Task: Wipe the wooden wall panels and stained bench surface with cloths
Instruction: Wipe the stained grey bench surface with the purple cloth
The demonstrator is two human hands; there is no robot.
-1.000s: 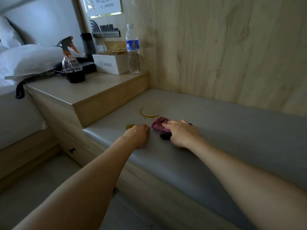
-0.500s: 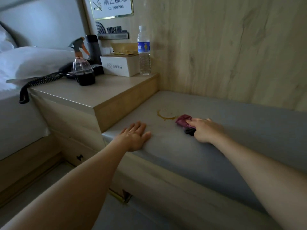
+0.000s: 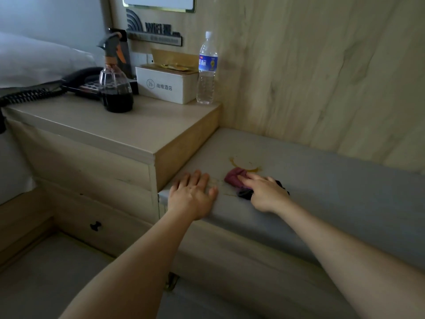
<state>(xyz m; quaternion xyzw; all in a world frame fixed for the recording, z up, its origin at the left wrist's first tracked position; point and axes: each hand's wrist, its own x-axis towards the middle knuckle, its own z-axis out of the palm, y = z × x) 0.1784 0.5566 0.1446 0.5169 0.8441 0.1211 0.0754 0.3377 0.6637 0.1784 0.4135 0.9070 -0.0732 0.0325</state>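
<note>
The right hand (image 3: 264,194) presses a crumpled maroon cloth (image 3: 234,177) onto the grey bench cushion (image 3: 345,192), touching the ring-shaped stain (image 3: 245,165). The left hand (image 3: 192,195) lies spread flat beside it. The cloth looks soft and light, best bunched under the fingertips.

Dim, soft light with a greenish cast; the pillow (image 3: 39,58) at the upper left is brightest. Shadows are faint. Straight lines bow near the edges, detail slightly soft.
</note>
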